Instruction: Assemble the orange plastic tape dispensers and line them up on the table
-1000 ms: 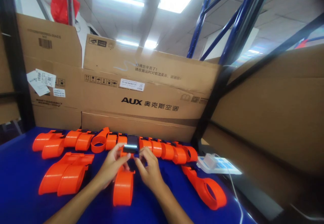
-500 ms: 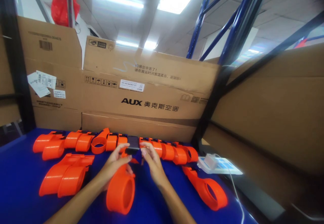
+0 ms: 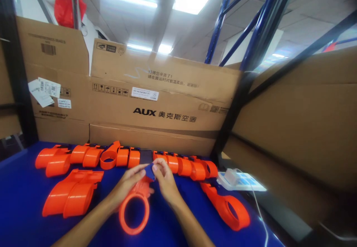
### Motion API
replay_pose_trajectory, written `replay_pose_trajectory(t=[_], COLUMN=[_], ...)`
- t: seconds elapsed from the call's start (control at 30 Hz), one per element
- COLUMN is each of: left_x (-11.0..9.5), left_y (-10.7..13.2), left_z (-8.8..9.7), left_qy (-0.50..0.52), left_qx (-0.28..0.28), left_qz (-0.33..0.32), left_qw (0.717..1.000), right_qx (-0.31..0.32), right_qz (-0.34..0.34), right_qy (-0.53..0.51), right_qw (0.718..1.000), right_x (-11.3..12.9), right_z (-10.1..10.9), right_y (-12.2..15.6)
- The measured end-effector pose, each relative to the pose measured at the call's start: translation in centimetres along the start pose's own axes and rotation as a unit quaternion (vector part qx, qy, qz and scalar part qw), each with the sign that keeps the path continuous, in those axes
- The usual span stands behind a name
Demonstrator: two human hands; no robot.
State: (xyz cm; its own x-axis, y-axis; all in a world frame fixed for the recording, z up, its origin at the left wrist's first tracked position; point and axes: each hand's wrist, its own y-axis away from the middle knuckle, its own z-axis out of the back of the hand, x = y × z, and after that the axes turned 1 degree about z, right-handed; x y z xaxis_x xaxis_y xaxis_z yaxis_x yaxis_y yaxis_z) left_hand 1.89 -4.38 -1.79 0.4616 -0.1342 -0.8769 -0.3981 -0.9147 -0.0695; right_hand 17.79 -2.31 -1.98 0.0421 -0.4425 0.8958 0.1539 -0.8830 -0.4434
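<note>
My left hand is closed round the narrow end of an orange tape dispenser, whose open ring hangs down and faces me. At the top of that dispenser is a small dark blue piece. My right hand pinches this blue piece between thumb and fingers, close to my left fingertips. How the piece is fixed to the dispenser is hidden by my fingers. A dark box-like object stands just behind my hands.
Several orange dispensers line the back of the blue table. A pair lies front left and a single one right. Cardboard walls the back. A white power strip with a cable sits at the right edge.
The held dispenser has turned so its ring faces me. Both hands have come down slightly and closer together, away from the dark box-like object.
</note>
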Motion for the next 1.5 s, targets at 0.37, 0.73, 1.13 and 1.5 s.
replay_pose_trajectory(t=[0.37,0.73,1.13,1.5], left_x=[-0.6,-4.5,-3.8,-2.2], left_y=[-1.0,-0.3,-0.6,-1.3], left_z=[1.4,2.3,2.6,3.1], left_qy=[0.010,0.198,0.169,0.136], left_qx=[-0.059,-0.133,-0.146,-0.128], left_qz=[-0.029,-0.134,-0.109,-0.050], left_qw=[0.998,0.962,0.969,0.981], right_qx=[-0.020,0.219,0.165,0.071], right_qz=[0.027,0.054,0.007,0.012], right_qy=[0.047,0.361,0.472,0.336], right_qw=[0.998,0.905,0.866,0.939], right_x=[-1.1,-1.8,-1.2,-0.5], right_z=[-0.3,-3.9,0.4,4.0], right_y=[-0.7,3.5,2.1,-0.2])
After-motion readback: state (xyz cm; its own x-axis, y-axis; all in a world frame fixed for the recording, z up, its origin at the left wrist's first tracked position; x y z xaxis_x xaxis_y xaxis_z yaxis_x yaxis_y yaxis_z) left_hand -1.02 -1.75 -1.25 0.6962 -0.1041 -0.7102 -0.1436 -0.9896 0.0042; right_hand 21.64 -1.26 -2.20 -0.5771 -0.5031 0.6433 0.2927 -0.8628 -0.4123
